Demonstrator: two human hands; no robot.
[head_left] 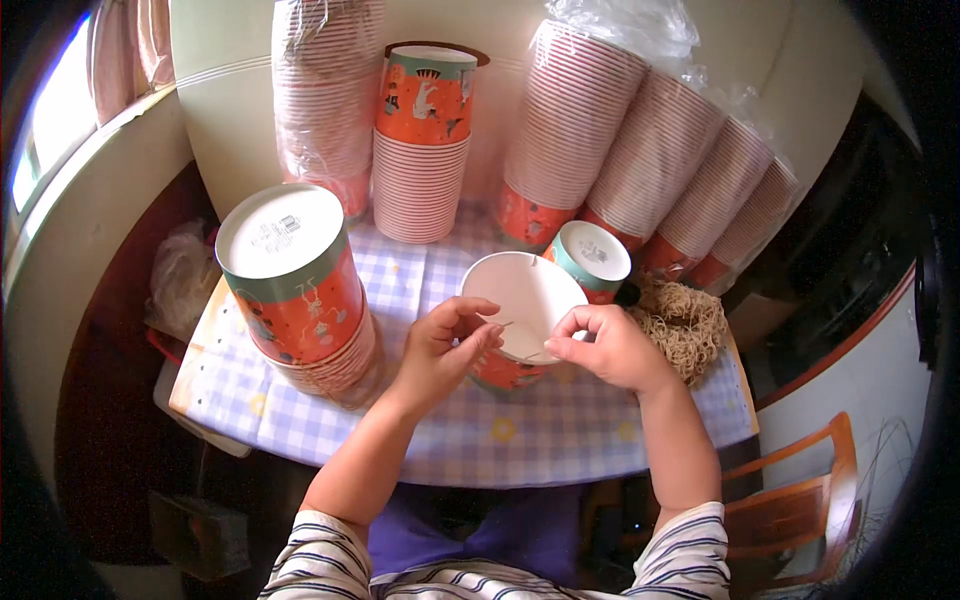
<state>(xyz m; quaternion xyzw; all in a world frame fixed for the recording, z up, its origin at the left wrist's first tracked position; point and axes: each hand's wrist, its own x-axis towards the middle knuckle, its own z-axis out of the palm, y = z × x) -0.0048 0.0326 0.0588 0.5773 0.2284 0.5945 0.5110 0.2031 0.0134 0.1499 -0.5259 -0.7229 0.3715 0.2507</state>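
Paper cup (525,300) at frame centre looks light and crushable; left hand (440,350) and right hand (605,345) pinch its rim, fingers narrowed.

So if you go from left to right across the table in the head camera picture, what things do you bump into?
Upside-down cup stack → left hand → open cup held in both hands → right hand → pile of tan string.
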